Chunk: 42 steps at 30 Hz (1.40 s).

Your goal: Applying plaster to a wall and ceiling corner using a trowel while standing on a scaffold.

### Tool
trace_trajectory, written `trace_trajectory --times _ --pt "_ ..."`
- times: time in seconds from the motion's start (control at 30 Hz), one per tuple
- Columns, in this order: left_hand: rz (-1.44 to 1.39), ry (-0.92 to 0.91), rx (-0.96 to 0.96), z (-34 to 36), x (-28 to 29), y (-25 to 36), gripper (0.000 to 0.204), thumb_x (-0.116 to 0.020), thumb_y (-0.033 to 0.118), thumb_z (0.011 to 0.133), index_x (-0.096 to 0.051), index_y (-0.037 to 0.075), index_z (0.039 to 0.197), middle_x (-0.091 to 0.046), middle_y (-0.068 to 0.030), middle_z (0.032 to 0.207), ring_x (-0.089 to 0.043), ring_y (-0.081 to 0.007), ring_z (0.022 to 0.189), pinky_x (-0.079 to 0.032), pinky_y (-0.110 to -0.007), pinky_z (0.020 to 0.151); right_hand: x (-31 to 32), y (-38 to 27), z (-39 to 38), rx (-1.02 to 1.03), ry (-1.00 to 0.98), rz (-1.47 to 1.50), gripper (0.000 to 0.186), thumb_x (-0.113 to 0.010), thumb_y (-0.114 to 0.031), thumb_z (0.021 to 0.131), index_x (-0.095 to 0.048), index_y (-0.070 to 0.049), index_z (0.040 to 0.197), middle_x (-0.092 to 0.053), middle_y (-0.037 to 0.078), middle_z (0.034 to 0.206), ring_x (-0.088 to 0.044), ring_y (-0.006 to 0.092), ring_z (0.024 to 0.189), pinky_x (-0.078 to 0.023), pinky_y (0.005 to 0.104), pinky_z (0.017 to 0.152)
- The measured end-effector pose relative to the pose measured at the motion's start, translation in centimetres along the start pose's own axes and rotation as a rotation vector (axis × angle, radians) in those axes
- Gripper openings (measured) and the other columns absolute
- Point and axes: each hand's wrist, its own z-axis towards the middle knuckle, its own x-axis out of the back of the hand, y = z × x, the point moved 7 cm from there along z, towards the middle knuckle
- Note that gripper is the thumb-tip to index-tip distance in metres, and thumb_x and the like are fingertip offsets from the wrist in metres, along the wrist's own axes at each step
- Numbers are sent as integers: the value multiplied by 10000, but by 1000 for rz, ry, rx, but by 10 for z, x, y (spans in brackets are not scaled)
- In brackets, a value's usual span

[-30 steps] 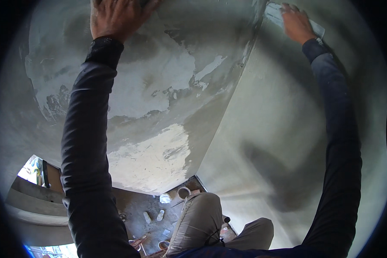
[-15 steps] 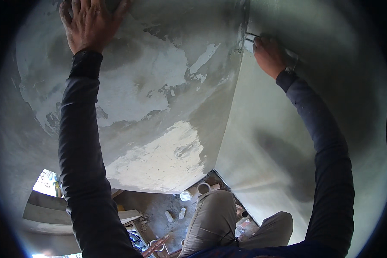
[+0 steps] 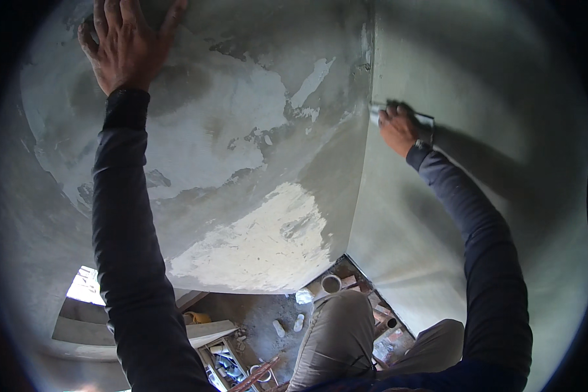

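Observation:
My left hand (image 3: 127, 52) is spread against the patchy grey wall (image 3: 215, 130) at the upper left, its fingers apart and holding nothing. At the inside corner, my right hand (image 3: 397, 129) is closed around a plastering trowel (image 3: 426, 120). The trowel's flat blade lies against the smooth grey-green right wall (image 3: 411, 215), with its left end at the corner line. Most of its handle is hidden by my fingers. Lower on the left wall is a whitish patch of plaster (image 3: 255, 245) with ragged edges.
Below, the floor holds a round pale container (image 3: 331, 283), two small whitish pieces (image 3: 279, 328), and a wooden crate (image 3: 206, 359) with pipe-like items inside. Reddish bars (image 3: 261, 372) lie beside it. My knees (image 3: 343, 326) are bent near the corner. A bright opening (image 3: 87, 285) shows at the lower left.
My right hand has moved down along the corner with the trowel. My left hand stays spread on the wall. The view has shifted slightly.

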Motion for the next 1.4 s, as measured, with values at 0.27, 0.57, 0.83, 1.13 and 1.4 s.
trace_trajectory --times 0.27,0.57,0.83,1.13,1.4 --pt "-188 104 -16 -2 -6 -4 823 -458 717 818 -368 132 1390 -339 -86 1466 -262 -254 1386 -160 -543 1107 -7 -11 -29 -195 -75 705 257 -553 -120 835 -585 -17 1069 -589 155 1071 -550 343 1013 -435 423 881" --pt "-193 60 8 2 -4 -1 813 -463 701 827 -361 126 1392 -315 -97 1477 -224 -264 1402 -154 -547 1106 156 163 45 -522 976 749 427 -533 -238 894 -509 8 1242 -572 249 1055 -552 410 964 -447 439 852" --pt "-189 77 5 6 1 -2 804 -480 690 825 -369 130 1391 -322 -91 1476 -245 -262 1394 -159 -547 1105 31 77 38 -547 618 1024 345 -529 -191 881 -585 -86 1205 -582 258 1013 -543 406 1014 -454 441 866" --pt "-201 63 47 2 -1 -6 790 -481 681 829 -368 146 1400 -313 -84 1484 -226 -239 1403 -142 -541 1116 -19 -24 -65 -494 325 1150 441 -582 -180 861 -503 42 1233 -568 272 1044 -558 402 1000 -451 438 858" --pt "-170 -57 61 1 7 -8 774 -571 493 834 -332 19 1397 -247 -155 1509 -190 -302 1413 -108 -489 1144 159 89 -48 -254 460 205 385 -522 -163 878 -514 13 1220 -576 189 1044 -559 328 997 -478 412 825"
